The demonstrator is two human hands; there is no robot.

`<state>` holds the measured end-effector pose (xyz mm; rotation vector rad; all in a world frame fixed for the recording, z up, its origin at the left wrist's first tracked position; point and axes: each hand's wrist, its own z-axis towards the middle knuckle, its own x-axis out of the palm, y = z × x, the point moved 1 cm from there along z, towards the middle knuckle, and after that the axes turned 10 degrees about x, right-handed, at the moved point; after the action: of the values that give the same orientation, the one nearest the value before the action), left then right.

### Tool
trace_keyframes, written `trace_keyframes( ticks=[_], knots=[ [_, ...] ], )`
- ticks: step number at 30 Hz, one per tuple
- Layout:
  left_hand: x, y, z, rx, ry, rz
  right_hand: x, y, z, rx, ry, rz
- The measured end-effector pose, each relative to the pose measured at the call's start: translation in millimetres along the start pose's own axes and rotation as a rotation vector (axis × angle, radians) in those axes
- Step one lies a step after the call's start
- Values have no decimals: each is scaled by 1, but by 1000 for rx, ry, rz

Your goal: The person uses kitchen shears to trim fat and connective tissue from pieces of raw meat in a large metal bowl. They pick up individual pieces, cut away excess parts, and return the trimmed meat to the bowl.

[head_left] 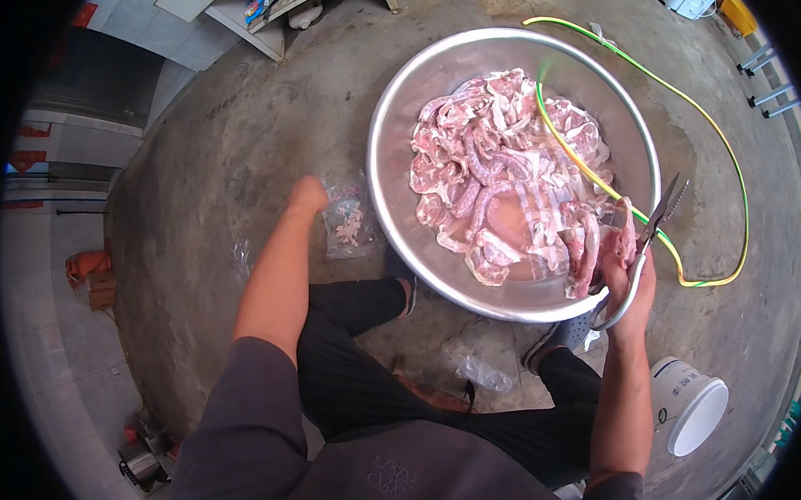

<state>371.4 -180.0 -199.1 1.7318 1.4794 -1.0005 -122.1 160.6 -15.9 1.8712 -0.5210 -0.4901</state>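
Note:
A large round metal basin (385, 206) on the floor in front of me holds many pieces of raw pink meat (468, 149), some long and neck-like, in cloudy water. Over its near right rim my right hand (632, 271) is closed on a pair of scissors (636, 283), blades spread and pointing away to the right. A piece of raw meat (616, 241) hangs at the same hand's fingers. Left of the basin, my left hand (307, 196) is above the edge of a clear plastic bag (340, 250) bearing small meat scraps (349, 225). Its fingers are hidden from view.
A yellow-green hose (739, 173) loops over the concrete floor and into the basin. At right stands a white bucket (689, 407). Crumpled clear plastic (479, 370) lies between my feet. A low table (274, 10) is at the far left, stool legs (773, 91) at the far right.

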Motion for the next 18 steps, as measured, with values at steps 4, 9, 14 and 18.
trace_keyframes(
  ticks=[4, 9, 14, 18],
  knots=[
    [-14, -7, -5, -140, -7, -54, 0, 0, 1, 15, 5, 50],
    [-27, -23, -18, -266, 211, -132, -6, 2, 0, -3, -24, 49],
    [-2, 4, -7, -163, 32, 136, -3, 4, 1, 31, 21, 82],
    [-48, -95, -34, 111, -170, -140, -2, 0, 0, -59, -20, 83]
  ],
)
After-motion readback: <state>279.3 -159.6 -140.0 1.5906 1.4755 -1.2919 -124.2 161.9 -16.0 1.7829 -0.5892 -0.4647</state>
